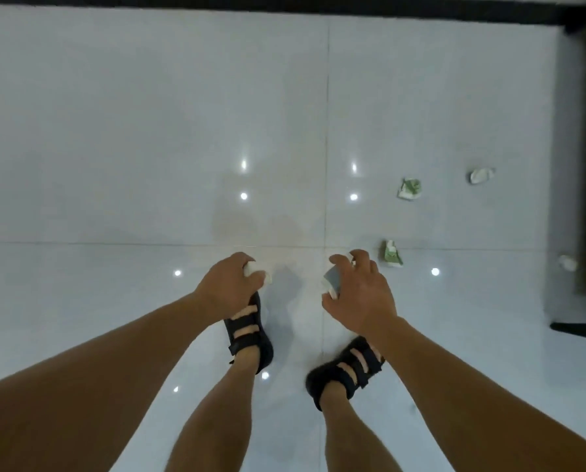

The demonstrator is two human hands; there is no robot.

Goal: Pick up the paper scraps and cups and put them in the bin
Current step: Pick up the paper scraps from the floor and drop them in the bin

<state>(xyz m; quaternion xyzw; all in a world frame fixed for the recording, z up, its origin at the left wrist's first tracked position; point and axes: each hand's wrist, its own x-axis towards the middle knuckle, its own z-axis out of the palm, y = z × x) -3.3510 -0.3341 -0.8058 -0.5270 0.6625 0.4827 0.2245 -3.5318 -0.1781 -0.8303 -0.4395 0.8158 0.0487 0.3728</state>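
Looking down from my head, my left hand [230, 287] is curled round a white paper wad [257, 272] that my fingers mostly hide. My right hand [359, 294] clamps a cup [332, 283], with only its grey mouth and rim showing. Four pieces lie on the tiled floor [148, 131] between my 1 and 3 o'clock: the near green-and-white scrap [392, 254], the far green-and-white scrap [410, 189], a white scrap [481, 174], and a white blur [567, 263] too smeared to identify.

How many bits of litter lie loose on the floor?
4: a green scrap beside the right hand, a second green scrap beyond it, a white piece farther right, a blurry white one at the right edge. Others may be hidden.
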